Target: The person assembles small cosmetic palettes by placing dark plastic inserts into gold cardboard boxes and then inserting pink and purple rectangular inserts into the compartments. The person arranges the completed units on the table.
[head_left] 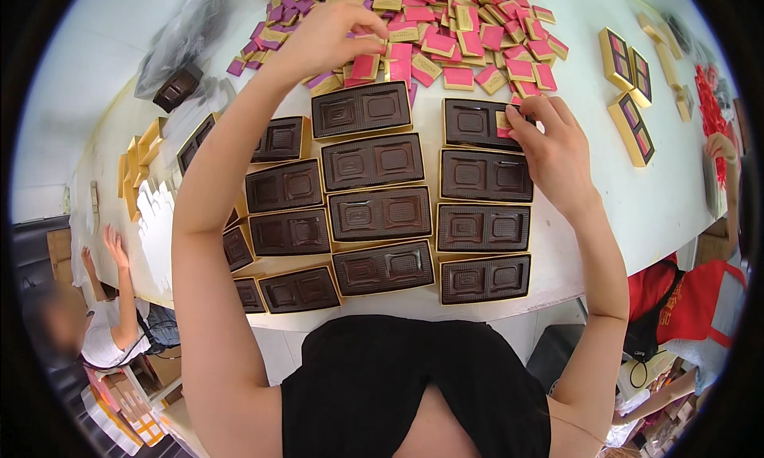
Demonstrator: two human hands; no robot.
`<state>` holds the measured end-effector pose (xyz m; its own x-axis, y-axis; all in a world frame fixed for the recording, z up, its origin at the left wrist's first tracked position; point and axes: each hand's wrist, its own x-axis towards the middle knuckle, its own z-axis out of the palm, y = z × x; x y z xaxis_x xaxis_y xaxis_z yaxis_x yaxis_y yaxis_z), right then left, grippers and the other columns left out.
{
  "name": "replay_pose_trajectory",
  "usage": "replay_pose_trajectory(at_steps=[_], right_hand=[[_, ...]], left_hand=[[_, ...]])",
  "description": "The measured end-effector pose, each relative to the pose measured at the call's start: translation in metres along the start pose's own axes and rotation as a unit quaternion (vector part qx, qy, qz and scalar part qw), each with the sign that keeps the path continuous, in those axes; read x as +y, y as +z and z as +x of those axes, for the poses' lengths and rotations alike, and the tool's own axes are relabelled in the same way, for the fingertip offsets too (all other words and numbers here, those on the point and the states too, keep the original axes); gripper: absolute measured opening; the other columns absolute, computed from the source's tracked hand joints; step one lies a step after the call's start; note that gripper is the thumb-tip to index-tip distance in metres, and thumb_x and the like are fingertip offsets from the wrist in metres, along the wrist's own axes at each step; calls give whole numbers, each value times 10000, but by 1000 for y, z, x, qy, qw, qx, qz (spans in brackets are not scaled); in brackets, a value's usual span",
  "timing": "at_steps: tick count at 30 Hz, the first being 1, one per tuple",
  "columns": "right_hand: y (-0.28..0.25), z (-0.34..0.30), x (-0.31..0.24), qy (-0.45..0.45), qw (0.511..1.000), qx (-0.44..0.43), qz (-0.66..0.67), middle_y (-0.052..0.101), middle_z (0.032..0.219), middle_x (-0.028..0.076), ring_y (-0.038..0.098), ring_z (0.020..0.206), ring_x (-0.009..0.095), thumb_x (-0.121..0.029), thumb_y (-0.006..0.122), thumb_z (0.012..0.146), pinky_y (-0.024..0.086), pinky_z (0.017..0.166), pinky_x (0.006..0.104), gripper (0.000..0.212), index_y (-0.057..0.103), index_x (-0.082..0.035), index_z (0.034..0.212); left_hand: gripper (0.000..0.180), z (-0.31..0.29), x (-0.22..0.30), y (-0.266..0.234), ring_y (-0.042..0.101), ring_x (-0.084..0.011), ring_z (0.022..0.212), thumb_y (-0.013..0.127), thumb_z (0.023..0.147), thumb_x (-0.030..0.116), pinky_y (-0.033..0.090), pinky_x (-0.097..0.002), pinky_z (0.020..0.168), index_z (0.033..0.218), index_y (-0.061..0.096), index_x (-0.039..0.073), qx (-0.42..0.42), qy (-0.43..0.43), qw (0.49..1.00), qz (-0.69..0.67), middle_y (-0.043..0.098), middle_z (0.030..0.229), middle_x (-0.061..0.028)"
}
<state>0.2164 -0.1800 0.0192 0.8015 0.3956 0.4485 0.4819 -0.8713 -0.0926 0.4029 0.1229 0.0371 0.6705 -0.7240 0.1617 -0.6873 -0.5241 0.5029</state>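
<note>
My right hand (557, 144) is at the far box (469, 121) of the right-hand column. Its thumb and fingers close on a small pink-and-gold wrapped square (503, 124) over the dark tray inside. Above the heap of pink-and-gold wrapped squares (446, 44) reaches my left hand (334, 36), its fingers bent together at the near edge; what the fingertips hold is too small to make out. Between my arms stand columns of gold-edged boxes (378, 211) with brown two-hollow trays. Hollows in the nearer boxes hold no squares.
Purple-and-gold squares (274, 36) lie at the heap's left. Filled gold boxes (629, 128) stand at the right, gold box parts (142, 159) at the left beside white papers (157, 227). One person (111, 315) is at the left; another in red (684, 299) is at the right.
</note>
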Motion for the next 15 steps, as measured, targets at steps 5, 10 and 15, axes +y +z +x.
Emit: replay_pose_trajectory(at_steps=[5, 10, 15], right_hand=[[0, 3, -4, 3, 1000, -2, -11, 607, 1002, 59, 592, 916, 235, -30, 689, 781, 514, 756, 345, 236, 688, -13, 1017], [0, 1, -4, 17, 1000, 15, 11, 608, 1004, 62, 597, 915, 243, -16, 686, 791, 524, 747, 355, 228, 686, -15, 1019], [1, 0, -2, 58, 992, 48, 103, 629, 1024, 73, 614, 931, 261, 36, 678, 799, 531, 748, 369, 243, 686, -27, 1034]], left_hand=[[277, 7, 12, 25, 616, -236, 832, 803, 759, 199, 491, -353, 750, 937, 669, 33, -26, 63, 994, 84, 624, 904, -74], [226, 21, 20, 25, 637, -194, 756, 774, 798, 169, 500, -331, 694, 906, 637, 25, -46, -57, 997, 24, 646, 817, -84], [153, 26, 24, 20, 636, -92, 746, 722, 858, 114, 505, -262, 671, 946, 649, 12, 33, -58, 996, -60, 684, 816, -31]])
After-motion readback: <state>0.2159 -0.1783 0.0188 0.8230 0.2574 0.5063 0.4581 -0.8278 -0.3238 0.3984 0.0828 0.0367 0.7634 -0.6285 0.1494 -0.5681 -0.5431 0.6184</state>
